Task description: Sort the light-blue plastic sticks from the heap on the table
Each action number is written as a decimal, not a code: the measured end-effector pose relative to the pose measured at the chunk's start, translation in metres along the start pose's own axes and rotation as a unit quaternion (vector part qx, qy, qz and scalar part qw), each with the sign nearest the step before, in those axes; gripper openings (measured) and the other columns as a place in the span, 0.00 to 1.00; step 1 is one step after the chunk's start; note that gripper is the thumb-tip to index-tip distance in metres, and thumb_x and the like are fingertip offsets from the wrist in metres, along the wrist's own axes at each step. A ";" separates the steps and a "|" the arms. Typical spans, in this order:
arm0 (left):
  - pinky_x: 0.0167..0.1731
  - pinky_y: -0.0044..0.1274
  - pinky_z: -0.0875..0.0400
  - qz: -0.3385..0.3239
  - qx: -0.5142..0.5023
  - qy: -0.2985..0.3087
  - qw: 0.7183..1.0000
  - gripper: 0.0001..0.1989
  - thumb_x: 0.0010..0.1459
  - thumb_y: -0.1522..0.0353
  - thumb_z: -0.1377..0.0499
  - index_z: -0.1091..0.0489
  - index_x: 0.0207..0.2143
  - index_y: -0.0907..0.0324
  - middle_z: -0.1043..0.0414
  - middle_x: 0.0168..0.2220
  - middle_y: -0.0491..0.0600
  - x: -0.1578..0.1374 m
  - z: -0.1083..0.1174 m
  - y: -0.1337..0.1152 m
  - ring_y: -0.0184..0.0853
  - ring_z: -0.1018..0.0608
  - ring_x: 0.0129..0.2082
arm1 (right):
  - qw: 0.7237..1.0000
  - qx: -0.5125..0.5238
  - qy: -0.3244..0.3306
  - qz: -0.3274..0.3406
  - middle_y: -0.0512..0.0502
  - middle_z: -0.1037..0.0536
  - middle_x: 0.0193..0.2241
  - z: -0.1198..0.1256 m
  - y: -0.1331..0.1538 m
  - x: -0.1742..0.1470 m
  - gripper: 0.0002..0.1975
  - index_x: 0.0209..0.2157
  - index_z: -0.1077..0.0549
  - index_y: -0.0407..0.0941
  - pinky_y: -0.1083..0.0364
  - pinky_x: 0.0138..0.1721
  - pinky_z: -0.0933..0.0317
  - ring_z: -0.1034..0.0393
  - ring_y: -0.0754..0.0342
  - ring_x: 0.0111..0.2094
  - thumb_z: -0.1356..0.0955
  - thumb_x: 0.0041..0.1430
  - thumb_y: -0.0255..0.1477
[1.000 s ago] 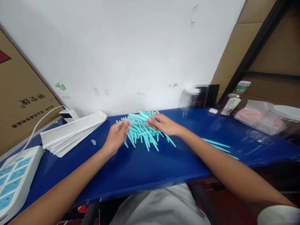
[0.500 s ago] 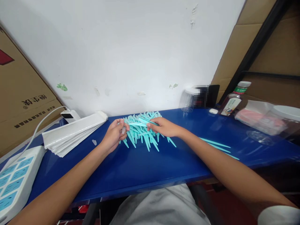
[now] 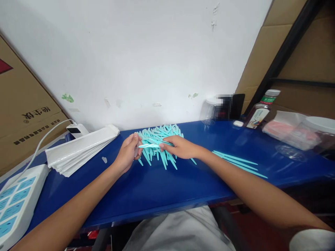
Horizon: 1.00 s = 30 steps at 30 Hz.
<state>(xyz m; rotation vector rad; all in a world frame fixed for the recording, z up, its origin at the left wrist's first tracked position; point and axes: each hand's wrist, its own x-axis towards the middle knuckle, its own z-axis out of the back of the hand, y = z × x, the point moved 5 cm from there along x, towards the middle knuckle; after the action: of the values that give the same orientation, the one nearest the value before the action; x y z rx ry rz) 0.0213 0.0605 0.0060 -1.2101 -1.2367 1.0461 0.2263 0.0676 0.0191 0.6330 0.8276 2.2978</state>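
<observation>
A pile of thin, tapered teal plastic sticks [image 3: 157,134] lies on the blue table against the wall. My right hand [image 3: 180,147] is closed, pinching teal sticks [image 3: 149,145] whose free ends point left over the pile. Their exact number is hidden by the fingers. At the pile's left edge my left hand [image 3: 128,151] is curled closed, with a small translucent piece [image 3: 136,150] showing at its fingers. The tips of the held sticks reach these fingers; whether they touch cannot be made out. Several more teal sticks [image 3: 240,164] lie side by side near my right forearm.
On the left are white plastic bags [image 3: 81,148], a power strip [image 3: 23,198], a white device [image 3: 77,130] with a cable and a small clear scrap [image 3: 104,159]. A clear jar [image 3: 208,111], a sauce bottle [image 3: 261,109] and a pink-filled bag [image 3: 285,130] stand or lie right.
My right hand has shifted slightly left and down, and the held sticks now reach closer to my left hand. The left fingers have curled in more.
</observation>
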 end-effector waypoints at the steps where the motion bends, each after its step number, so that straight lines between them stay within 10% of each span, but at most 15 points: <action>1: 0.13 0.17 0.49 -0.003 0.001 0.001 1.000 0.21 0.64 0.49 0.41 0.36 0.35 0.56 0.38 0.16 0.40 0.000 -0.001 0.000 0.26 0.42 0.14 | 1.000 -0.003 -0.001 -0.001 0.53 0.34 0.22 0.000 0.001 0.000 0.23 0.36 0.23 0.41 0.57 0.29 0.48 0.40 0.58 0.24 0.39 0.73 0.44; 15: 0.14 0.17 0.50 0.008 -0.049 -0.021 0.999 0.23 0.64 0.47 0.40 0.42 0.31 0.55 0.42 0.16 0.38 0.002 0.003 0.005 0.25 0.43 0.14 | 0.994 -0.084 -0.075 0.015 0.54 0.41 0.23 0.008 0.000 -0.001 0.21 0.27 0.41 0.46 0.56 0.30 0.55 0.46 0.58 0.25 0.38 0.73 0.42; 30: 0.13 0.16 0.53 0.065 -0.094 0.003 0.993 0.29 0.59 0.44 0.38 0.43 0.24 0.57 0.46 0.14 0.38 -0.002 -0.005 0.009 0.22 0.47 0.14 | 0.989 -0.106 -0.096 0.033 0.53 0.36 0.24 0.008 0.007 -0.002 0.19 0.30 0.35 0.45 0.56 0.30 0.54 0.44 0.57 0.24 0.39 0.73 0.41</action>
<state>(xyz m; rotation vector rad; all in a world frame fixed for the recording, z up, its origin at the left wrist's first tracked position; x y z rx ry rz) 0.0268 0.0587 -0.0026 -1.4544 -1.2887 1.0369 0.2300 0.0651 0.0285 0.7795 0.4713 2.3009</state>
